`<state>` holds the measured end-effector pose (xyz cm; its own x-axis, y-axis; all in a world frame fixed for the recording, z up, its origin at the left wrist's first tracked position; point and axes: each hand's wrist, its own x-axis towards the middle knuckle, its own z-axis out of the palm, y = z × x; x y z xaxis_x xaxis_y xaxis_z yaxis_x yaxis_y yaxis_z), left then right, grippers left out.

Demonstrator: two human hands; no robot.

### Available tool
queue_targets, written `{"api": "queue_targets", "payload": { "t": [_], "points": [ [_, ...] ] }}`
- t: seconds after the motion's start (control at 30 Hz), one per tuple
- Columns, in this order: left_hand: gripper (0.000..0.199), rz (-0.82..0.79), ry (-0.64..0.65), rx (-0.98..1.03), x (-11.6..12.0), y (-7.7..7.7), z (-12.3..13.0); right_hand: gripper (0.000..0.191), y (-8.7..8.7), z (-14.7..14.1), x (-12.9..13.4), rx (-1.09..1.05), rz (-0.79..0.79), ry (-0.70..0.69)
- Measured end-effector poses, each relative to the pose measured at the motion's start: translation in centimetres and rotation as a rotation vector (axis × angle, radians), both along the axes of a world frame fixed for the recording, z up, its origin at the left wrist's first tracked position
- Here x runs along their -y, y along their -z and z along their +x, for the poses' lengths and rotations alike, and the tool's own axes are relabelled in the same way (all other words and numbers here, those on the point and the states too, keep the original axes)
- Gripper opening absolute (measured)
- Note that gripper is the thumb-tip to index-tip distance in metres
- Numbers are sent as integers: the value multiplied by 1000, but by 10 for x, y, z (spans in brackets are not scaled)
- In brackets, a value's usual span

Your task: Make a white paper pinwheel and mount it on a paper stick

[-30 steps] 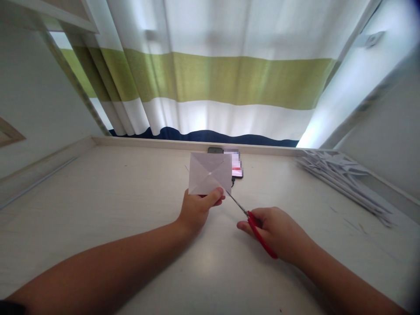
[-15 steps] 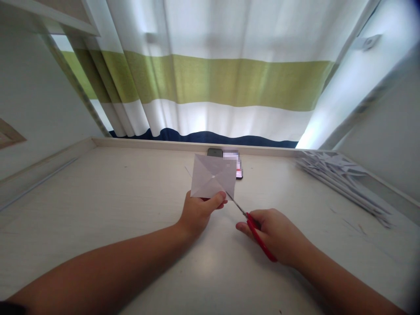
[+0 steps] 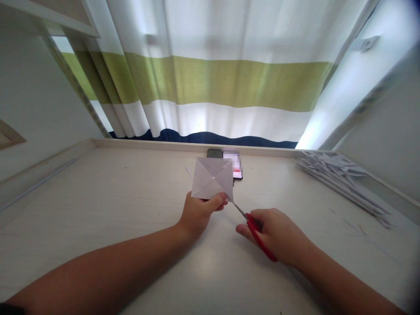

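Note:
My left hand (image 3: 201, 212) pinches a folded square of white paper (image 3: 210, 175) by its lower edge, thumb on top. Crease lines cross the paper and meet at a small light spot in its middle. In my right hand (image 3: 275, 234) is a pair of red-handled scissors (image 3: 257, 236), gripped by the handles. The blades point up and left, and their tips reach the lower right corner of the paper beside my left thumb. Whether the blades are parted is too fine to make out.
Behind the paper a lit phone (image 3: 236, 168) and a dark grey object (image 3: 215, 153) lie against the raised rear edge of the pale table (image 3: 114, 188). A pile of white paper strips (image 3: 344, 183) lies at the right. A striped curtain (image 3: 210, 83) hangs beyond.
The paper has tilted slightly and its right edge has shifted left, showing more of the phone. The scissor tips lie closer to the paper's lower right corner. Both hands stay nearly in place.

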<state>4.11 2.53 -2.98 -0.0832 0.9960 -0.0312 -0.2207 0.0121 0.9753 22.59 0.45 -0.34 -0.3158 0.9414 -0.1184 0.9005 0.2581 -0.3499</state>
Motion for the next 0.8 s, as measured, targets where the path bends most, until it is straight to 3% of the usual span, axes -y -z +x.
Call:
{"api": "queue_targets", "payload": {
  "t": [0.8],
  "points": [
    [26,62,2,-190,0,2,-4,54,2,2,2,-54,-44,19]
  ]
}}
